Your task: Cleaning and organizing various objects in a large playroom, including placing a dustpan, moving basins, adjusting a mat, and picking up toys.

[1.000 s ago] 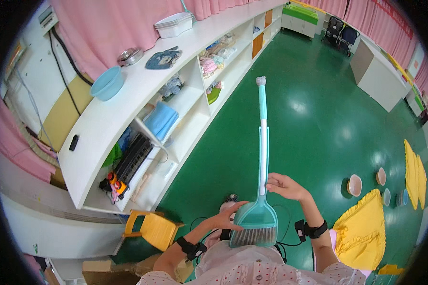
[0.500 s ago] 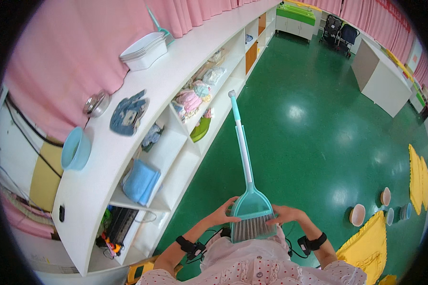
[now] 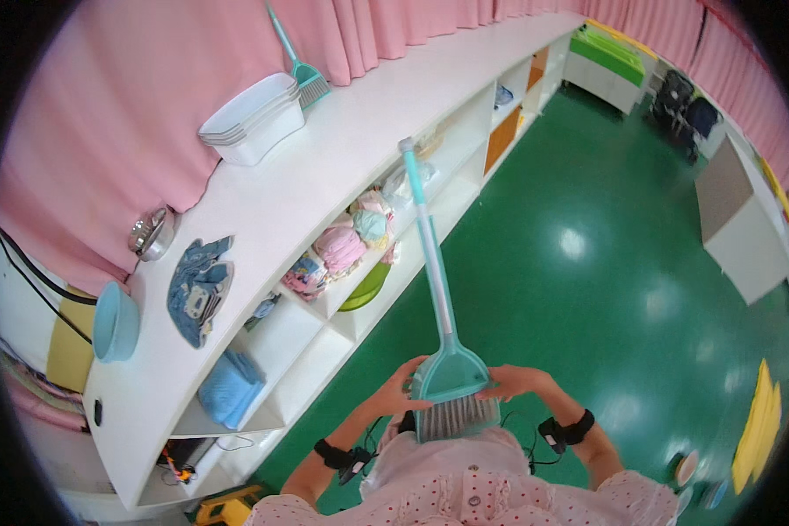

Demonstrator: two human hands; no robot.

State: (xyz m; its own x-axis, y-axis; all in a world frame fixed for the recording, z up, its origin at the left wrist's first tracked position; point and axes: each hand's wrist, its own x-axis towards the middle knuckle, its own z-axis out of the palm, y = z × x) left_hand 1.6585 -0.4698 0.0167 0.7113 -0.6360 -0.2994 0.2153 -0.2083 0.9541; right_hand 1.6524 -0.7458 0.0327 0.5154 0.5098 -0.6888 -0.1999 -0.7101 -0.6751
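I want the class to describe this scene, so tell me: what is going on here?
A person holds a teal broom upside down at chest height, the left hand and right hand on either side of its head, bristles toward the body, handle pointing up and away. A long white shelf unit runs along the left above a green floor.

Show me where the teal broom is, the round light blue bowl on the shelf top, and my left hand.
teal broom (image 3: 451, 373), head view, on the plastic head above the bristles.
light blue bowl (image 3: 114, 321), head view, on its outer side.
left hand (image 3: 401, 388), head view, on the back of the hand at the broom head's left edge.
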